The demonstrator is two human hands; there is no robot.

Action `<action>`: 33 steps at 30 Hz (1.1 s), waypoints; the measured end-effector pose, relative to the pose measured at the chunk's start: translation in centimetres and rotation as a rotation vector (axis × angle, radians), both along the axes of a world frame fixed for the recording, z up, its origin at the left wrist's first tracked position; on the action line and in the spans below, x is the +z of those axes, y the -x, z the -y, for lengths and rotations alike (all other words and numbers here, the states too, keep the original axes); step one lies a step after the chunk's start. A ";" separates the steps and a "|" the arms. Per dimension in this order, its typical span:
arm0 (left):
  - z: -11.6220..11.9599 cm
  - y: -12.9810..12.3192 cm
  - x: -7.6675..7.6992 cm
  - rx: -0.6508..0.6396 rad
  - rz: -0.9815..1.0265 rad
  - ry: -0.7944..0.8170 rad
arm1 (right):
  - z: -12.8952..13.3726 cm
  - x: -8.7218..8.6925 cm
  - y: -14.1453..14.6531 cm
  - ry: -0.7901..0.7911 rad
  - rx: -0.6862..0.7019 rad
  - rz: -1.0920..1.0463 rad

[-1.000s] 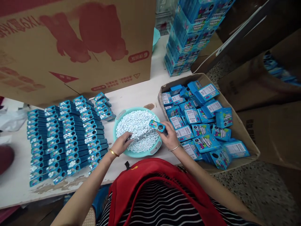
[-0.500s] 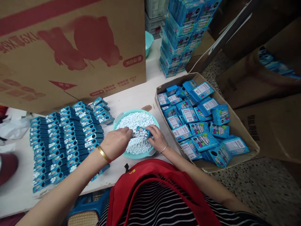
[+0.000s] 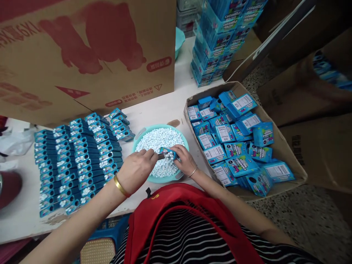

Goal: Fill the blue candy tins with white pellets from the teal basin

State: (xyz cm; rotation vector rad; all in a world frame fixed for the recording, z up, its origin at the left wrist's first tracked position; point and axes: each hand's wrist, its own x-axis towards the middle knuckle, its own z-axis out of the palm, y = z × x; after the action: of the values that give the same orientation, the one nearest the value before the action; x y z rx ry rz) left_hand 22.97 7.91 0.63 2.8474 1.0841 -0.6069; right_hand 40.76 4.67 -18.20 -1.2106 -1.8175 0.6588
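My left hand [image 3: 140, 165], with a gold bangle at the wrist, is closed round the handle of a small scoop [image 3: 161, 156]. The scoop's front end, with white candies, meets the small blue candy box [image 3: 165, 150] that my right hand [image 3: 184, 161] grips between thumb and fingers. Both hands are above a turquoise basin [image 3: 137, 139] of small white candies [image 3: 161, 138]. Part of the scoop's bowl is hidden by the box and candies. To the left stand rows of blue boxes [image 3: 82, 154], many with white candies showing at their openings.
An open carton [image 3: 286, 154] of flat blue boxes [image 3: 225, 134] stands on the right. A large cardboard box [image 3: 115, 84] walls off the back left. Stacked packs [image 3: 211, 47] rise behind. A blue stool [image 3: 118, 234] is below the table edge.
The scoop has come up out of the candies to the box's opening, with candies now at its front end. My right hand still holds the box. The camera view has shifted slightly.
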 end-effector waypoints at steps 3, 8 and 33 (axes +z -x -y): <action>-0.2 1.3 -0.4 0.026 0.057 -0.022 | -0.1 0.1 0.0 0.018 0.000 -0.013; -1.4 5.9 -2.9 0.216 0.093 -0.026 | -0.2 0.2 -0.6 0.036 -0.054 -0.068; -0.1 7.3 -12.5 0.428 0.722 0.394 | 0.3 0.6 -3.5 0.082 -0.225 -0.036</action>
State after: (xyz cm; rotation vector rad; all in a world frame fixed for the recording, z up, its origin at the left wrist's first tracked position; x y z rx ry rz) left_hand 15.64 8.06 -11.85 2.1025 1.1850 0.2115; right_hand 44.25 4.42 -17.62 -1.4244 -1.6078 0.6267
